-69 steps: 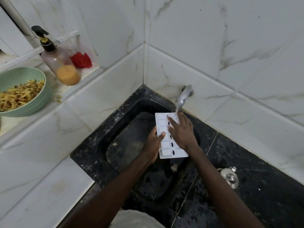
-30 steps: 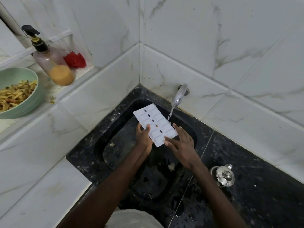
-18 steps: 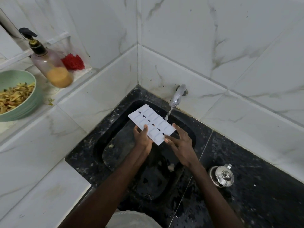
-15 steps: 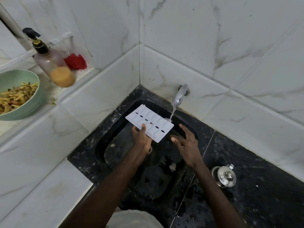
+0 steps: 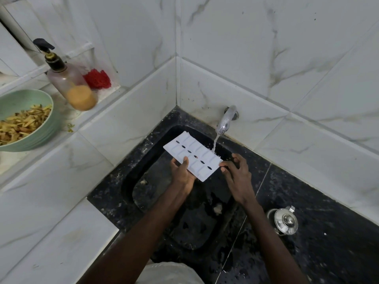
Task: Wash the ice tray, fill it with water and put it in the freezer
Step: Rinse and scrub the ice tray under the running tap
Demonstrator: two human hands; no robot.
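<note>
A white ice tray (image 5: 192, 155) with a row of dark oval holes is held over the black stone sink (image 5: 143, 193), tilted with its far end raised. My left hand (image 5: 182, 174) grips its near long edge, thumb on top. My right hand (image 5: 235, 174) touches the tray's right corner with thumb and fingertips, the other fingers spread. Water runs from the chrome tap (image 5: 225, 119) onto the tray's right edge.
On the ledge at the left stand a soap pump bottle (image 5: 69, 83), a red scrubber (image 5: 97, 78) and a green bowl (image 5: 44, 128) of peelings. A steel lidded pot (image 5: 285, 221) sits on the black counter to the right. White marble tiles wall the corner.
The tray has swung from lengthwise to slanting left. My right hand left the tray half a second ago and now touches its right corner again.
</note>
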